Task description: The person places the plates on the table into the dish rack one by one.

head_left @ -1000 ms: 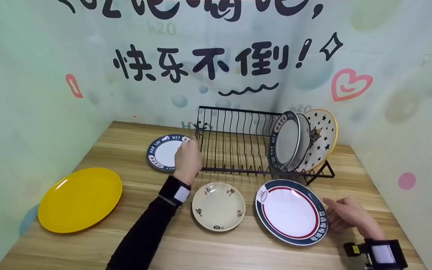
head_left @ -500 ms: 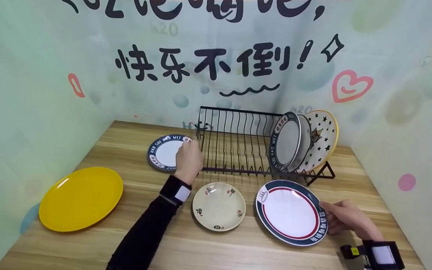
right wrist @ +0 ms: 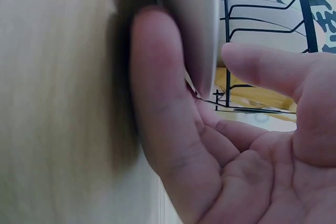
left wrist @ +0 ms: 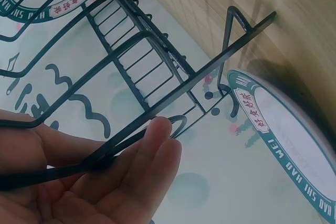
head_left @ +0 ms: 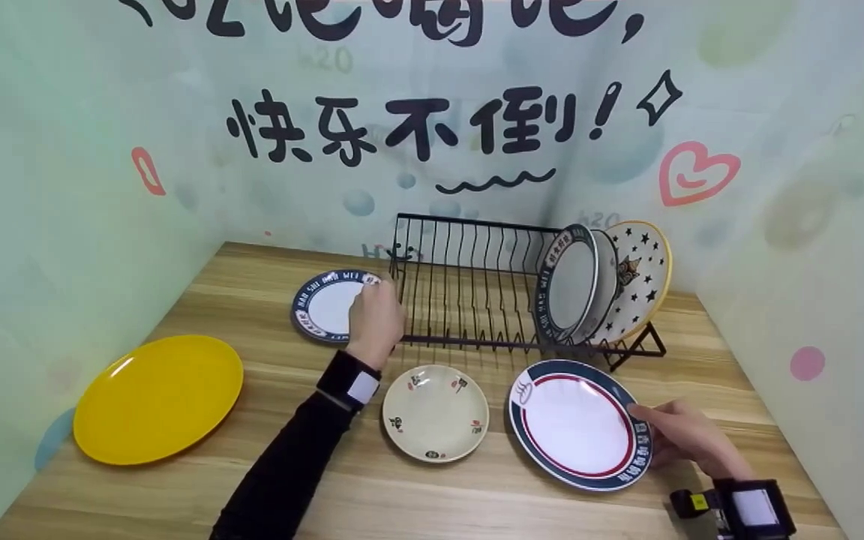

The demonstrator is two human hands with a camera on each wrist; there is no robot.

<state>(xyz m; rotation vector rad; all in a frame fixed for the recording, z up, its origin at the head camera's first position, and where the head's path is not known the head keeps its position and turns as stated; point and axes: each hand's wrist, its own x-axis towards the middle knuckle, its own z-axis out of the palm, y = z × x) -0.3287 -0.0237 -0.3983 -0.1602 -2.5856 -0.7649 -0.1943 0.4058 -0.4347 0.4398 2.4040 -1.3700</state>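
Note:
My left hand (head_left: 376, 321) grips the left end of the black wire dish rack (head_left: 469, 343); in the left wrist view its fingers (left wrist: 157, 156) curl round the frame bar. Behind that hand lies a small blue-rimmed plate (head_left: 331, 309), partly covered by it. On the right, my right hand (head_left: 691, 436) holds the edge of a white plate with a dark blue rim and red ring (head_left: 578, 426). Its thumb lies over the rim, while the other fingers (right wrist: 160, 72) reach beneath the edge, between plate and wood. The plate rests on the table.
A cream plate with small prints (head_left: 436, 414) lies before the rack. At left is a yellow oval plate (head_left: 158, 400). In the rack's right end, a blue-rimmed plate (head_left: 548, 292) and a star-patterned plate (head_left: 646, 277) lean, with another between. Fabric walls enclose the table.
My right hand has moved left onto the rim of the red-ringed plate, its thumb now over the edge. The left hand stays on the rack.

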